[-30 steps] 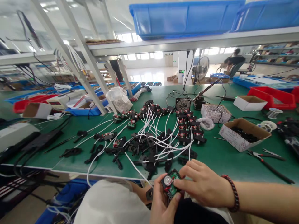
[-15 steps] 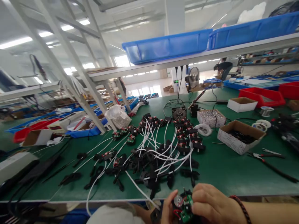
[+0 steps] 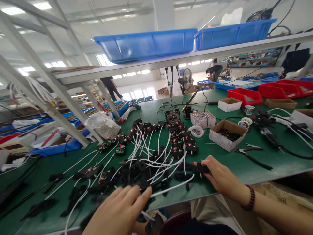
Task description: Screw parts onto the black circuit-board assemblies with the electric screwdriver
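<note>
On the green table (image 3: 200,189), a pile of black parts (image 3: 132,173) is spread; at its near side the left hand (image 3: 119,209) is seen, its grip impossible to tell; by the right hand (image 3: 223,179) a black unit (image 3: 199,168) is clamped at one end, beside white cables (image 3: 172,190)

Your table (image 3: 227,178) is green, your cables (image 3: 173,189) white, your housings (image 3: 199,168) black with red wires (image 3: 195,162), the 2 bins (image 3: 146,47) blue, the trays (image 3: 244,97) red, your banded bracelet (image 3: 251,197) dark red and black.
</note>
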Demonstrator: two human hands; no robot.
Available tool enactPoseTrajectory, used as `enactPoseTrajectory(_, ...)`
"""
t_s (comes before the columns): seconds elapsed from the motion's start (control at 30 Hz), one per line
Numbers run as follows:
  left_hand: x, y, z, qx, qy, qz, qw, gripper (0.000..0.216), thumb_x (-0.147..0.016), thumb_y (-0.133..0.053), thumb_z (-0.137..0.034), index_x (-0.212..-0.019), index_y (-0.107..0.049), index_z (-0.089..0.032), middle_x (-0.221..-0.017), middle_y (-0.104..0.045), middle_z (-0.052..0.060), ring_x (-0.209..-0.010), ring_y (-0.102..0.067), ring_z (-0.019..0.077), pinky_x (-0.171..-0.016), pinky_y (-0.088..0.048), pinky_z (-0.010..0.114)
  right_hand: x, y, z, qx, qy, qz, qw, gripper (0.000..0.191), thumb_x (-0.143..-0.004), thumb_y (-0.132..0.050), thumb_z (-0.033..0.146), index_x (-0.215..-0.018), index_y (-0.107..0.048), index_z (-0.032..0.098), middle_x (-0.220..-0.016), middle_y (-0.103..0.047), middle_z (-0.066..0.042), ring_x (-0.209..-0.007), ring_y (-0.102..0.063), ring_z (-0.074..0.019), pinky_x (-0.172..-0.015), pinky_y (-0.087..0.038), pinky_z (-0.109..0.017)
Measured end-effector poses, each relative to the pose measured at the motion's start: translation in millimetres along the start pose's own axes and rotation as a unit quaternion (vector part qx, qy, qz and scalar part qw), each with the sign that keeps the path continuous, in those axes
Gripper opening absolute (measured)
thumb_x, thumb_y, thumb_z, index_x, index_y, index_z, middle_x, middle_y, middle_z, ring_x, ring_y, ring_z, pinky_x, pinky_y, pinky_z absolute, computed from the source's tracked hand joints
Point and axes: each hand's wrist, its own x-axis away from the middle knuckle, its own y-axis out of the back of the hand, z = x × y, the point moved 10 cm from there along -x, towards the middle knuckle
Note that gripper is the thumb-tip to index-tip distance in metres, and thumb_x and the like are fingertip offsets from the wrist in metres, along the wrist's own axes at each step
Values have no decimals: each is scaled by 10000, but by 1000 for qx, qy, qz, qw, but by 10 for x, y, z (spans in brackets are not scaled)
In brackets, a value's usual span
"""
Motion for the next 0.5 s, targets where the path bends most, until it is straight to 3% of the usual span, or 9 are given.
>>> enactPoseTrajectory(0.07, -481, -4, -1, -153, -80, 55, 983, 617, -756, -472, 62, -1195, -724, -291, -941, -710, 58, -880, -619, 257, -867, -430, 383, -53, -129, -130, 21, -30, 10, 999, 222, -936, -457, 97, -1123, -512, 203, -1043, -560, -87, -888, -619, -228, -776, -577, -374)
enactPoseTrajectory(0.13, -913, -41, 66, -193, -129, 85, 969, 487, -830, -484, 44, -1122, -740, -251, -878, -681, 64, -893, -593, 251, -886, -405, 380, -118, -211, -250, 35, -52, 10, 998, 214, -928, -461, 110, -1110, -522, 205, -1045, -556, -87, -905, -628, -241, -773, -580, -390)
enactPoseTrajectory(0.2, -1235, -136, 213, -177, -131, 110, 969, 451, -854, -490, 32, -1088, -755, -248, -869, -677, 71, -915, -588, 249, -925, -387, 388, -172, -265, -338, 31, -61, 7, 998, 195, -926, -468, 139, -1097, -528, 212, -1049, -560, -84, -907, -637, -241, -780, -582, -393)
enactPoseTrajectory(0.3, -1466, -323, 501, -140, -82, 129, 978, 413, -860, -547, 1, -1100, -766, -253, -978, -706, 81, -978, -614, 243, -954, -394, 369, -192, -292, -408, 11, -53, -13, 998, 155, -950, -469, 220, -1095, -523, 232, -1051, -572, -81, -906, -651, -236, -793, -586, -388)
enactPoseTrajectory(0.37, -1502, -392, 695, -127, -39, 123, 984, 279, -919, -610, -130, -1118, -762, -253, -1060, -718, 84, -1020, -633, 249, -973, -411, 361, -159, -289, -451, 0, -45, -33, 998, 183, -965, -498, 321, -1131, -514, 247, -1068, -578, -86, -913, -660, -242, -790, -590, -388)
enactPoseTrajectory(0.43, -1499, -361, 951, -109, 23, 102, 989, 213, -978, -607, -272, -1131, -755, -257, -1101, -729, 76, -1060, -646, 247, -1000, -422, 351, -95, -277, -535, -6, -42, -56, 998, 338, -941, -556, 459, -1205, -502, 255, -1078, -576, -98, -866, -657, -256, -740, -589, -400)
enactPoseTrajectory(0.5, -1457, -216, 1342, -95, 111, 63, 987, 251, -1030, -529, -302, -1165, -733, -244, -1157, -729, 71, -1105, -649, 231, -1022, -437, 345, -2, -266, -704, -16, -51, -85, 995, 474, -905, -575, 560, -1252, -495, 248, -1045, -562, -110, -797, -631, -270, -680, -567, -423)
